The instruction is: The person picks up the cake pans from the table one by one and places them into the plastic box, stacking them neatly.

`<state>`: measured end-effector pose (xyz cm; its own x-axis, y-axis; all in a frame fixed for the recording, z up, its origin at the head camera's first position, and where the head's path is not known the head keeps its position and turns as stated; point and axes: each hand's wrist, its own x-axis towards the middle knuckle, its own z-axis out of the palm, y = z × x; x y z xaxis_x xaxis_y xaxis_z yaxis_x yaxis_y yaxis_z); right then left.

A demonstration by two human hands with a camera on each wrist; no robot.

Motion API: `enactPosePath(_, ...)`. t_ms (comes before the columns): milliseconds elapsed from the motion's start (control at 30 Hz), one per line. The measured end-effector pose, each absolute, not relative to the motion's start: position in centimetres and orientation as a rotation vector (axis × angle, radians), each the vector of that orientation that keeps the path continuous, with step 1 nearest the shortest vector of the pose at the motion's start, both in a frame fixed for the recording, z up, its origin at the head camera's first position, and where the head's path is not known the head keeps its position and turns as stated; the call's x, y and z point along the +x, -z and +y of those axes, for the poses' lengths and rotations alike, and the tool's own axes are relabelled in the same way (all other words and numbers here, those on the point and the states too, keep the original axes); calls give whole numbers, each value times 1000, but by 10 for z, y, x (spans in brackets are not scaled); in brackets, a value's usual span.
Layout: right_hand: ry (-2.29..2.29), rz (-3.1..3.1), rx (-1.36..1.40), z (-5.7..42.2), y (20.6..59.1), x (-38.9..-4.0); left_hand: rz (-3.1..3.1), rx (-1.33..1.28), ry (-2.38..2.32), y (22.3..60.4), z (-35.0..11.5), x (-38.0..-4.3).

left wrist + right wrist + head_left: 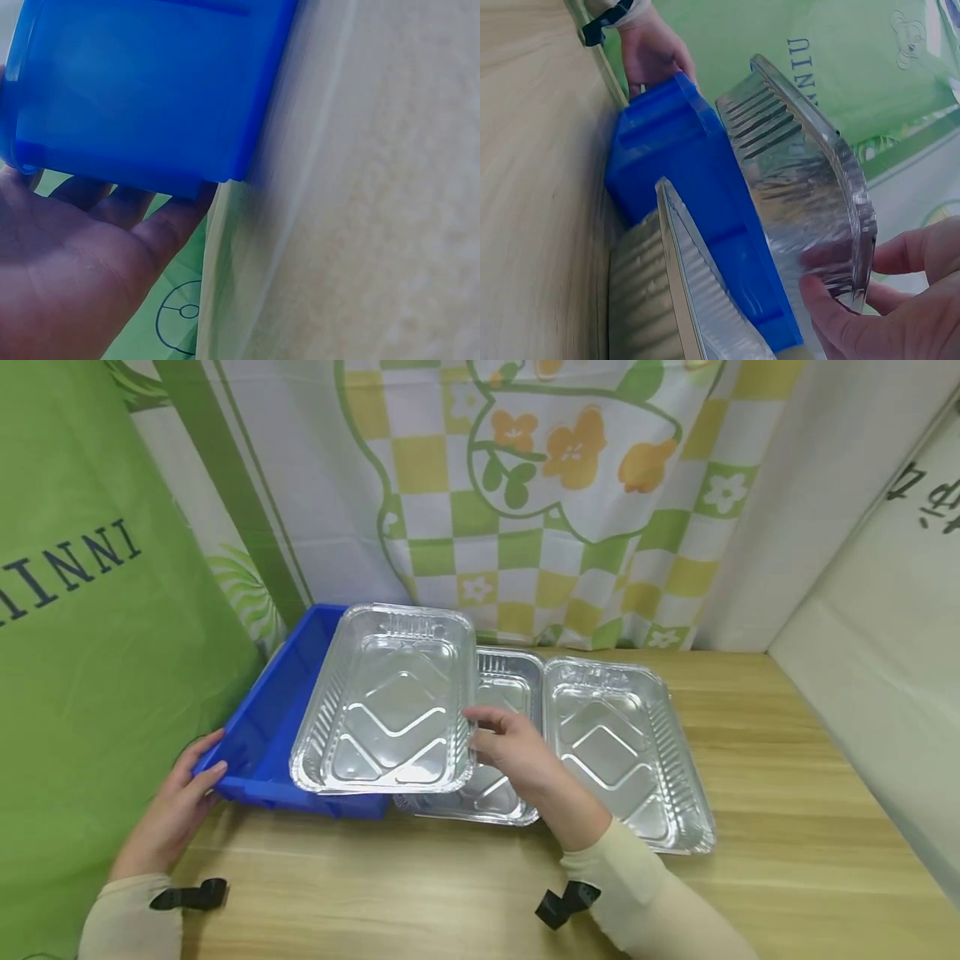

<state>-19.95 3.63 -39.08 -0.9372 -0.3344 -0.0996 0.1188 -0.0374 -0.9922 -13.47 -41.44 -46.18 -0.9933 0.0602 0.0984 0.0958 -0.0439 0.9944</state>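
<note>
A foil tray (393, 702) hangs above the right part of a blue plastic bin (251, 735) and overlaps a second foil tray (513, 797) on the table. My right hand (517, 756) pinches the held tray's right side at its rim; in the right wrist view the thumb and fingers (907, 255) lie on either side of that rim. At the bin's near left corner my left hand (176, 802) grips the edge, thumb on top. The left wrist view shows its fingers (169, 225) reaching behind and under the bin.
A third foil tray (607, 743) lies on the wooden table (765, 777), to the right of the second. A patterned curtain (427, 477) hangs behind the table, green cloth (90, 693) borders the left, and a white wall or sheet (885, 593) stands at the right.
</note>
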Motion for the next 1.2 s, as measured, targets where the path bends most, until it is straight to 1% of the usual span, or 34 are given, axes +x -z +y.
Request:
enactPosePath(167, 2050, 1920, -247, 20, 390, -201, -2103, -264, 2289, 463, -415, -135)
enactPosePath(367, 2090, 1906, -216, -6, 388, -211, -2003, -374, 2370, 461, -418, -134)
enactPosePath(733, 2098, 1981, -205, -58, 377, -236, -2020, -385, 2336, 464, -416, -136)
enactPosePath(900, 2114, 1935, -193, -79, 380, -242, -2041, -357, 2325, 464, -416, -135)
enactPosePath(1200, 2031, 1987, -245, -84, 391, -244, -2052, -353, 2320, 465, -416, -135)
